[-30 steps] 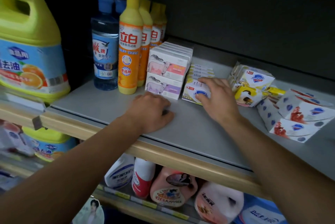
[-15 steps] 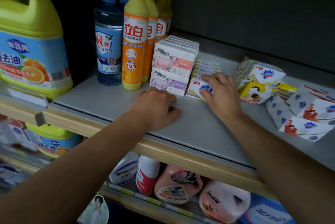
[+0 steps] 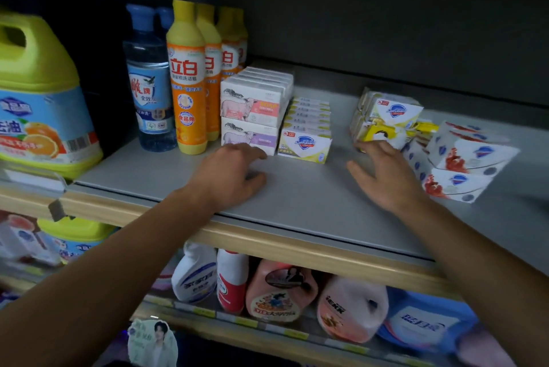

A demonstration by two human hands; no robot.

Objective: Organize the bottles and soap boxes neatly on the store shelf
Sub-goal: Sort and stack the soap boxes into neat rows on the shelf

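Shop aisle, stocked shelf, detergent bottles, boxed soap

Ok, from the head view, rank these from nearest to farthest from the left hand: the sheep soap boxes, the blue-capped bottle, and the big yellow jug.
1. Sheep soap boxes, just beyond the left hand.
2. Blue-capped bottle, further left and back.
3. Big yellow jug, far left.
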